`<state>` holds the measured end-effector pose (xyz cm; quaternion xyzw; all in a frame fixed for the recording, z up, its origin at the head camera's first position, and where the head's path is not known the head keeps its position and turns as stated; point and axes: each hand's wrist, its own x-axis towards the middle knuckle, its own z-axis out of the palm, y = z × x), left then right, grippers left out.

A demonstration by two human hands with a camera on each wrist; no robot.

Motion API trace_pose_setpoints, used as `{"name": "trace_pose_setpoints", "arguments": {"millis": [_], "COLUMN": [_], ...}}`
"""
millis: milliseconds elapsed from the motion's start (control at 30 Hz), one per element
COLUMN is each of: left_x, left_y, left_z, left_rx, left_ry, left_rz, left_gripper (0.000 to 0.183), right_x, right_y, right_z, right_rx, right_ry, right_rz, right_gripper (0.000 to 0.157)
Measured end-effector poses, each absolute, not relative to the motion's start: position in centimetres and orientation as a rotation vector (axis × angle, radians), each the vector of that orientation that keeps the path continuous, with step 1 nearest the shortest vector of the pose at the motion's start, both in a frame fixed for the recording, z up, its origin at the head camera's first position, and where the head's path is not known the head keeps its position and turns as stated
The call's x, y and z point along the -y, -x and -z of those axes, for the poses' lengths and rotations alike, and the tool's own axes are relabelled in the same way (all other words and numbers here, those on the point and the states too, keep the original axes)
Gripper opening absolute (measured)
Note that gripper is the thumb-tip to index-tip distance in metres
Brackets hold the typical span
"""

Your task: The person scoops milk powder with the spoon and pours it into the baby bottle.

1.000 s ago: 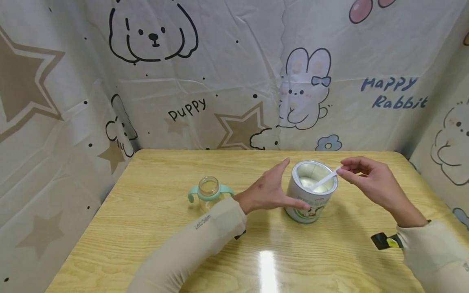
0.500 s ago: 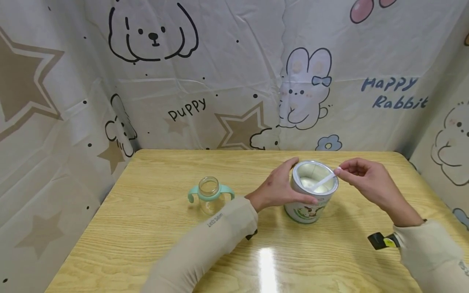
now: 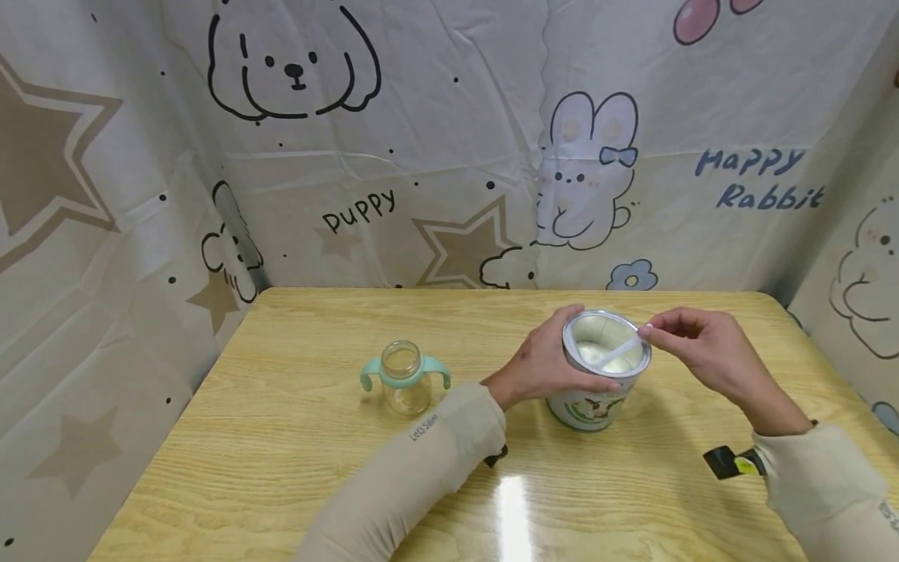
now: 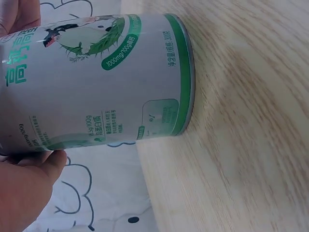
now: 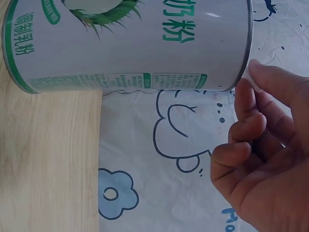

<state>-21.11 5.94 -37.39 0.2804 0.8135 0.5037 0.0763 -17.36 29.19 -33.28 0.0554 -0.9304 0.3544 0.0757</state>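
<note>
Rm type unclear; curtained off: cartoon-print cloth (image 3: 435, 97) on 3 sides of wood-grain tbl (image 3: 246, 468).

Pale, creased cloth (image 3: 435, 55) hangs straight across the back, and more of it walls in both sides! Up top on the left, a big outlined dog (image 3: 293, 72), with the word "puppy" (image 3: 359, 211) below; over to the right, a rabbit (image 3: 584, 195) in a blue bow, "Happy Rabbit" lettering (image 3: 758, 179) beside it, a blue flower (image 3: 632, 275) underneath. Brown stars (image 3: 35, 156) pop up too! Below, the yellowish wood-grain table (image 3: 232, 460) takes a bright streak of reflected light (image 3: 513, 519) near the front.
</note>
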Motion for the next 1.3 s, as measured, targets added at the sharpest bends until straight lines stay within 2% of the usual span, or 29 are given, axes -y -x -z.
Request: {"name": "trace_pose_setpoints", "arguments": {"millis": [533, 900, 967, 1133, 1300], "left_x": [-5.8, -5.8, -5.8, -5.8, -5.8], "left_y": [20.9, 21.1, 21.1, 21.3, 21.4], "left_z": [37.7, 37.8, 37.8, 37.6, 37.5], "left_rx": [-2.458, -2.485, -2.498, -2.51, -2.483], "left_ry": [-0.832, -0.838, -0.834, -0.832, -0.827], "left_rz": [-1.471, -1.454, -1.445, -1.43, -1.447], "left_gripper": [0.11, 0.111, 0.111, 0.11, 0.109], "right_x": [-27.2, -28.5, -29.0, -30.5, -31.4], "right_y": [16.8, 17.3, 17.4, 17.6, 17.7], "right_z": [32.0, 32.3, 32.4, 32.6, 33.1], "right_rx": [2.851, 2.818, 2.79, 2.572, 2.313], "right_ry": [-0.363, -0.007, 0.043, 0.088, 0.075], "right_rz": [-1.161, -1.334, -1.399, -1.82, -2.246], "right_gripper": [0.02, 0.043, 0.043, 0.018, 0.022]}}
